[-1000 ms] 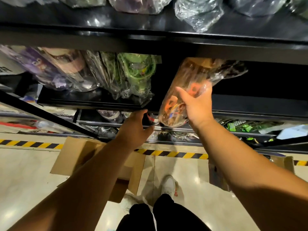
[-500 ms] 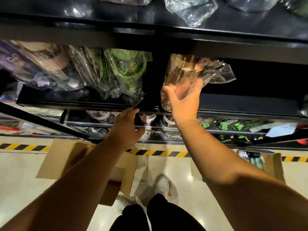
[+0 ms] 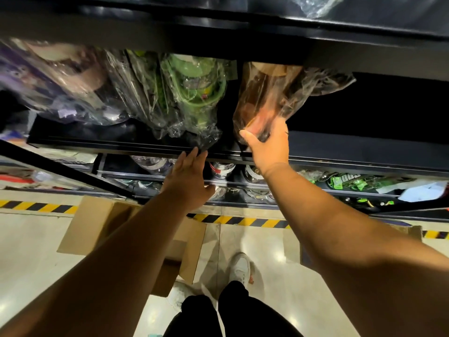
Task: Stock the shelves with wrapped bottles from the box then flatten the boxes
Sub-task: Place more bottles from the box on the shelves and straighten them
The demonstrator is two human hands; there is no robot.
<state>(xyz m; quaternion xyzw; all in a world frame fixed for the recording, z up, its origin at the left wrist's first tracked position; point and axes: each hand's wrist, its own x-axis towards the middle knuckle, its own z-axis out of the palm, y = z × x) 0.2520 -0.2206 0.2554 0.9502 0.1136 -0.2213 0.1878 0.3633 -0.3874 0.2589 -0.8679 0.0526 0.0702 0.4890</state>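
Head view: amber wrapped bottle (image 3: 264,93) has gone from tilted at the lip to seated on the shelf (image 3: 340,144), just beside the green wrapped bottle (image 3: 194,93). Right grip (image 3: 267,147) still curls round its base. Left grip (image 3: 187,181) is now spread flat at the shelf edge. Placement looks nearly done, release likely next.

— What sort of place is this?

— A shop, either the sales floor or a stockroom; I can't tell which. The right hand (image 3: 267,148) grips an orange wrapped bottle (image 3: 262,93) on a black shelf (image 3: 364,152), and just left of the grip stand green wrapped bottles (image 3: 194,88) in clear film.

— What else shows it?

— Below the grip run lower tiers (image 3: 379,193) packed with more bottled goods. Farther down, yellow-and-black tape (image 3: 245,221) lines the polished floor (image 3: 272,276). Down-left of the grip lies an open cardboard box (image 3: 97,227).
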